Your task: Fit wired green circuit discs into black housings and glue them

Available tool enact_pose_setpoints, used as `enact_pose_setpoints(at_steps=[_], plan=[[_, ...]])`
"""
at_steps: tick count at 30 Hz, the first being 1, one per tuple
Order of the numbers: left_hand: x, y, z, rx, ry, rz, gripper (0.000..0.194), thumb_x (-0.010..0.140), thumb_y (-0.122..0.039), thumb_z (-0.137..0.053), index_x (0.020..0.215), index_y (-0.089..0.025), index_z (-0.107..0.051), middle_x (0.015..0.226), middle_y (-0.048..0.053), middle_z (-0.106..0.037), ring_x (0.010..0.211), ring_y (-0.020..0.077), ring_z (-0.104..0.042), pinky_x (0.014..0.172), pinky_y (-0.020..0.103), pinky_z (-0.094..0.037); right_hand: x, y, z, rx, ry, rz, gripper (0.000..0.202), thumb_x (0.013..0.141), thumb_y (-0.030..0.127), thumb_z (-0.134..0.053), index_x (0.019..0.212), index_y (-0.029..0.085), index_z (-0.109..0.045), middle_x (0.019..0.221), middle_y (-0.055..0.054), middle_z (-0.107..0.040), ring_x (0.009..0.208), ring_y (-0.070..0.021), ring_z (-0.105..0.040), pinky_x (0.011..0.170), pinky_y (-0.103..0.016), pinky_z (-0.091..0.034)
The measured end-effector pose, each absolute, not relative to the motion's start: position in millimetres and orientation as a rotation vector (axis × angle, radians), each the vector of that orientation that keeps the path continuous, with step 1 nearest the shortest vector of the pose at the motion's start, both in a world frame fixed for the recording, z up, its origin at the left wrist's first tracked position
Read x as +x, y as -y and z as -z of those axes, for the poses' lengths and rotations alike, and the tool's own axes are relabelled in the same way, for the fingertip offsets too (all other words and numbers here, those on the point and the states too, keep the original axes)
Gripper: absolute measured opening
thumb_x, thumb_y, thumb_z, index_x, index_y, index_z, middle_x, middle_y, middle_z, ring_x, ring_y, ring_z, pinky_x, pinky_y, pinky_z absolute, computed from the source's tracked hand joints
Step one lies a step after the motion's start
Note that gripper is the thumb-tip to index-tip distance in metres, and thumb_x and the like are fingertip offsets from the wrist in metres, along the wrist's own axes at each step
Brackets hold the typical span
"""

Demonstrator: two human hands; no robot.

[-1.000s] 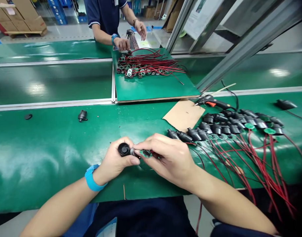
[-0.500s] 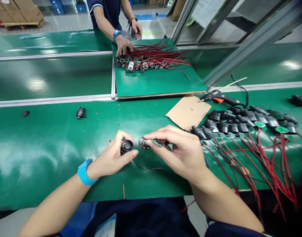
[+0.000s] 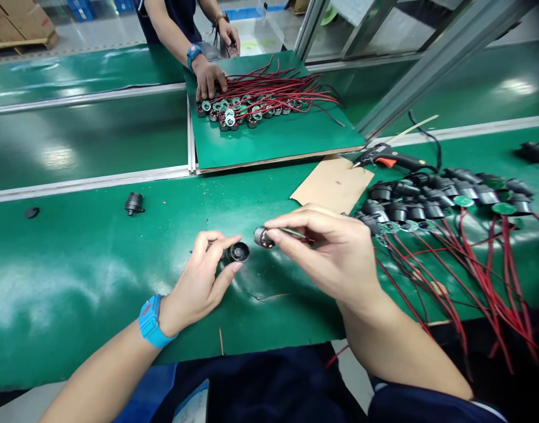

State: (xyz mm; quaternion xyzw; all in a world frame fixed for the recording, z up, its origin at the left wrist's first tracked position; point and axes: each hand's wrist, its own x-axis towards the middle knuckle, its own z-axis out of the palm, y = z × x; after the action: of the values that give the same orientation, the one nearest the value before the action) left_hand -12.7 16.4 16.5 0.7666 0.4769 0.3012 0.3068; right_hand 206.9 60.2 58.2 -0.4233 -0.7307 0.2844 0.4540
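Between the thumb and fingers of my left hand [image 3: 203, 273] is a black plastic pump housing [image 3: 239, 252], its round open end facing up and to the right. My right hand [image 3: 335, 252] pinches a small motor stator [image 3: 264, 237], a dark ring with copper windings inside. A green circuit board edge and wires trail from the stator back under my right palm, partly hidden. Stator and housing are apart, a short gap between them, both just above the green table. A blue band circles my left wrist.
Black housings [image 3: 397, 210] with red wires [image 3: 485, 276] crowd the right side. Behind them lies a glue gun [image 3: 390, 158] near a cardboard piece [image 3: 333, 183]. One housing [image 3: 134, 203] and a black disc [image 3: 32, 212] sit left. A co-worker's hand [image 3: 210, 77] touches wired stators [image 3: 251, 111] on a raised board.
My left hand has shifted its grip, fingers now extended along the housing, whose opening shows more. My right hand has raised the stator slightly. The camera view has shifted a little.
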Motion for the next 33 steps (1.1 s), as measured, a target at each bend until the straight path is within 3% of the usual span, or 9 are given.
enact_pose_setpoints(at_steps=[4,7,10,14,18,24,30,33], plan=[[-11.3,-19.4,-11.2,2.055,-1.293,-0.867,0.017,0.102,-0.026,-0.051,0.116,-0.020,-0.059,0.118,0.010,-0.052,0.109,0.0206,-0.056,0.097,0.037,-0.051,203.1,-57.8,-58.4,-0.953,1.927,-0.685,0.008,0.088,0.017,-0.073,0.096,0.016,-0.078,0.078,-0.001,-0.071,0.057,-0.0068,-0.051,0.052,-0.022,-0.043],[-8.8,-21.1,-7.5,2.103,-1.213,-0.793,0.042,0.097,-0.041,-0.061,0.131,-0.019,-0.052,0.133,0.014,-0.053,0.126,0.0263,-0.051,0.107,0.044,-0.046,202.4,-60.8,-56.1,-0.987,1.900,-0.687,0.008,0.089,0.018,-0.073,0.095,0.015,-0.077,0.079,-0.002,-0.071,0.059,-0.0074,-0.052,0.053,-0.023,-0.043],[-1.9,-21.4,-1.3,2.208,-1.138,-0.605,0.062,0.090,-0.056,-0.065,0.140,-0.023,-0.050,0.137,0.013,-0.057,0.125,0.0306,-0.053,0.105,0.049,-0.048,203.5,-64.4,-54.4,-1.044,1.840,-0.681,0.008,0.089,0.019,-0.074,0.095,0.017,-0.077,0.081,-0.002,-0.071,0.060,-0.0078,-0.053,0.053,-0.023,-0.043],[4.1,-19.9,8.6,2.297,-1.076,-0.373,0.044,0.097,-0.046,-0.059,0.135,-0.024,-0.057,0.123,0.009,-0.068,0.111,0.0281,-0.062,0.097,0.048,-0.052,204.1,-65.0,-54.3,-1.038,1.843,-0.666,0.008,0.088,0.019,-0.075,0.095,0.017,-0.077,0.081,-0.002,-0.072,0.061,-0.0082,-0.055,0.054,-0.024,-0.044],[-5.1,-21.0,6.7,2.213,-1.052,-0.446,0.043,0.097,-0.035,-0.062,0.137,-0.022,-0.054,0.123,0.009,-0.068,0.109,0.0236,-0.064,0.096,0.040,-0.052,206.9,-62.1,-57.2,-1.027,1.844,-0.644,0.007,0.088,0.018,-0.075,0.095,0.018,-0.077,0.081,-0.001,-0.073,0.061,-0.0084,-0.055,0.055,-0.025,-0.045],[-22.0,-25.9,-14.1,1.776,-1.286,-0.892,0.039,0.076,-0.045,-0.085,0.103,-0.021,-0.069,0.089,0.002,-0.065,0.073,0.0143,-0.058,0.065,0.027,-0.049,213.1,-57.0,-60.4,-1.008,1.858,-0.597,0.016,0.085,0.015,-0.076,0.098,0.023,-0.077,0.085,0.001,-0.075,0.060,-0.0090,-0.056,0.051,-0.026,-0.043],[-22.6,-26.6,-15.8,1.369,-1.113,-1.193,0.038,0.072,-0.035,-0.090,0.099,-0.019,-0.070,0.106,0.006,-0.061,0.104,0.0214,-0.067,0.088,0.034,-0.058,210.2,-56.6,-57.8,-1.030,1.857,-0.631,0.016,0.086,0.016,-0.076,0.099,0.026,-0.077,0.084,0.000,-0.075,0.059,-0.0103,-0.056,0.049,-0.028,-0.042],[-21.8,-26.3,-14.9,1.331,-1.041,-1.175,0.035,0.073,-0.029,-0.089,0.101,-0.019,-0.070,0.109,0.007,-0.062,0.106,0.0210,-0.069,0.089,0.033,-0.059,207.7,-56.0,-58.7,-1.014,1.871,-0.639,0.017,0.086,0.016,-0.076,0.098,0.026,-0.077,0.083,0.000,-0.074,0.060,-0.0108,-0.058,0.051,-0.027,-0.044]])
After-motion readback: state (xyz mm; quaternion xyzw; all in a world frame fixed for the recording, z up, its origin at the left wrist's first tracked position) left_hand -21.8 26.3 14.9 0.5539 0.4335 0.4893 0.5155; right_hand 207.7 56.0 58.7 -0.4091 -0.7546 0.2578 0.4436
